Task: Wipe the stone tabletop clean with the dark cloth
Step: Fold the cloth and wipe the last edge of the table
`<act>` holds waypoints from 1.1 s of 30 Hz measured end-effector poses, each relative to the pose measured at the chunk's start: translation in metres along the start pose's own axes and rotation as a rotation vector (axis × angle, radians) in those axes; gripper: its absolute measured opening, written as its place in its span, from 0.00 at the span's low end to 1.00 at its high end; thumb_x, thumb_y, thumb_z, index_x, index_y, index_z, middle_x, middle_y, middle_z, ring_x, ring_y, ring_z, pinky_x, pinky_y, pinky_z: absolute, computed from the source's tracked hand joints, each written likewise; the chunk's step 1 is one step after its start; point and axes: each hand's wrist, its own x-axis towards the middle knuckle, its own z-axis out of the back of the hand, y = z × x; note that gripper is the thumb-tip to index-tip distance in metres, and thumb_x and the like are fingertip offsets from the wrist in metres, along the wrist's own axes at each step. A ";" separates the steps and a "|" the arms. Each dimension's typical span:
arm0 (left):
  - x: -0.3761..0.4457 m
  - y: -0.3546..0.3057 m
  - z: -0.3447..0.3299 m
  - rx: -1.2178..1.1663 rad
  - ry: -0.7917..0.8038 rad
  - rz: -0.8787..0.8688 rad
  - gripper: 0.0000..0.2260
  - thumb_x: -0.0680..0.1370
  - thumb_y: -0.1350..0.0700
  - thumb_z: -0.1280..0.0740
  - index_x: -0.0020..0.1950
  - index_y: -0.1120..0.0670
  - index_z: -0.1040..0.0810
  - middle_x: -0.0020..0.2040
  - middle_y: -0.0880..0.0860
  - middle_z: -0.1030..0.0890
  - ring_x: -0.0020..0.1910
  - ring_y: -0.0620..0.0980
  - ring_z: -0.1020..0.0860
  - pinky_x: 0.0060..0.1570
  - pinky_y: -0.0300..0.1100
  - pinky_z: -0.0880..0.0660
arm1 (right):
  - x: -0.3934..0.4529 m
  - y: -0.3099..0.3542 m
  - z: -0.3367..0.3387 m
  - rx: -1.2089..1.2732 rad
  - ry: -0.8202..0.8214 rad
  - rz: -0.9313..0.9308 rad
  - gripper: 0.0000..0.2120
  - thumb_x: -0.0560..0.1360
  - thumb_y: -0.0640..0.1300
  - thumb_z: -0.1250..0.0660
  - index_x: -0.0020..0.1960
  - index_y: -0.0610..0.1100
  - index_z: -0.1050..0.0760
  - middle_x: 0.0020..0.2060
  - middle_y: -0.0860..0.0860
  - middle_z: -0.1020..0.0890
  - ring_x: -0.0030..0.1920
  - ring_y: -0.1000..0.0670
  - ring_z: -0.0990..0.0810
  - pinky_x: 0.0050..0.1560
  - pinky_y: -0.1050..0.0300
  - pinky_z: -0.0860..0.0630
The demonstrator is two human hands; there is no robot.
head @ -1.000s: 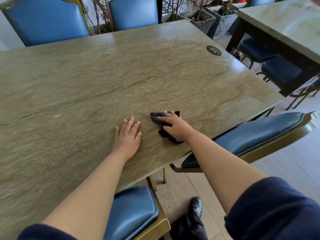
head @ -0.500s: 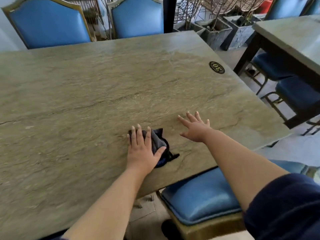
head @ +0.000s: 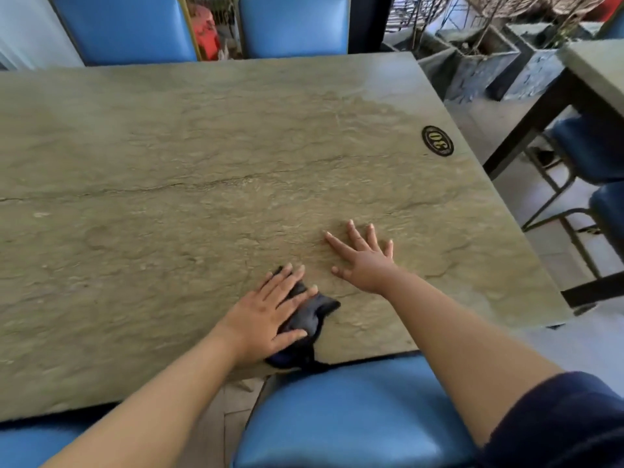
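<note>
Pressing dark cloth [head: 305, 319] flat near tabletop [head: 169, 163] front edge, left hand [head: 266, 314] fingers straight, right hand [head: 363, 261] splayed beside it

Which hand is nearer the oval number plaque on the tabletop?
Right. The right hand lies flat on the stone below and left of the plaque; the left hand presses the dark cloth farther away, near the front edge.

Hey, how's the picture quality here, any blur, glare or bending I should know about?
Head view: even daylight with soft shadows; a pale sheen washes out the far right corner of the tabletop; wide-angle bending bows the table edges; slight softness on the stone at the left, while the left hand pressing the dark cloth and the flat right hand stay fairly sharp; the number plate is readable.
</note>
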 end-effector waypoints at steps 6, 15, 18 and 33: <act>0.046 0.004 0.011 -0.054 -0.053 0.551 0.32 0.80 0.36 0.54 0.80 0.50 0.53 0.79 0.53 0.64 0.77 0.58 0.63 0.74 0.54 0.64 | -0.019 -0.030 0.015 0.114 0.049 0.045 0.30 0.80 0.53 0.40 0.77 0.59 0.51 0.78 0.52 0.60 0.77 0.46 0.63 0.75 0.40 0.55; 0.036 -0.051 -0.005 0.051 0.004 -0.213 0.25 0.81 0.37 0.55 0.78 0.39 0.47 0.79 0.48 0.45 0.79 0.57 0.53 0.76 0.55 0.54 | -0.071 -0.091 0.014 0.166 0.093 -0.058 0.30 0.80 0.52 0.39 0.78 0.56 0.49 0.78 0.53 0.56 0.77 0.46 0.58 0.75 0.46 0.51; 0.055 -0.042 0.005 0.129 0.024 0.019 0.25 0.78 0.35 0.67 0.75 0.33 0.59 0.79 0.46 0.59 0.78 0.57 0.58 0.75 0.56 0.57 | -0.072 -0.111 0.012 0.175 0.048 -0.053 0.29 0.80 0.52 0.39 0.77 0.56 0.47 0.78 0.52 0.55 0.77 0.45 0.59 0.75 0.42 0.52; 0.150 -0.097 0.005 0.132 -0.015 -0.092 0.24 0.81 0.36 0.55 0.77 0.35 0.46 0.80 0.46 0.46 0.79 0.57 0.51 0.73 0.64 0.51 | -0.035 -0.210 0.008 0.297 -0.259 0.098 0.24 0.82 0.50 0.43 0.77 0.55 0.44 0.78 0.51 0.54 0.77 0.50 0.61 0.72 0.55 0.65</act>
